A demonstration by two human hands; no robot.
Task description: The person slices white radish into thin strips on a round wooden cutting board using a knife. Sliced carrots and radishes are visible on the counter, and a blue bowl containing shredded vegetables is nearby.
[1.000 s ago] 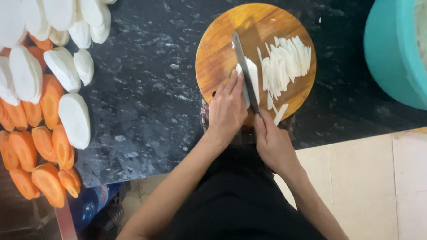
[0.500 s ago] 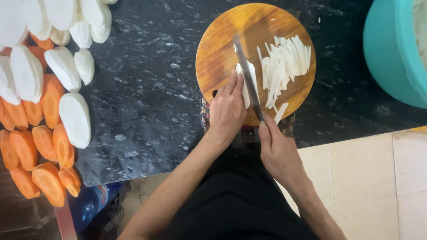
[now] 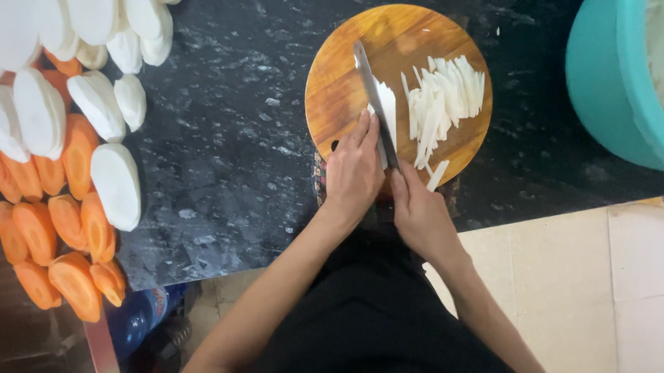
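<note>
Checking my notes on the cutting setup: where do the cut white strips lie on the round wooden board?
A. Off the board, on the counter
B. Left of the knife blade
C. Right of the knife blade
C: the white strips lie right of the knife blade on the round wooden board.

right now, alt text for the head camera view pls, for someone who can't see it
Seen from above, the right hand holds a knife over white vegetable strips on a round wooden board, while the left hand steadies a white slice. White and orange slices lie to the left.
</note>
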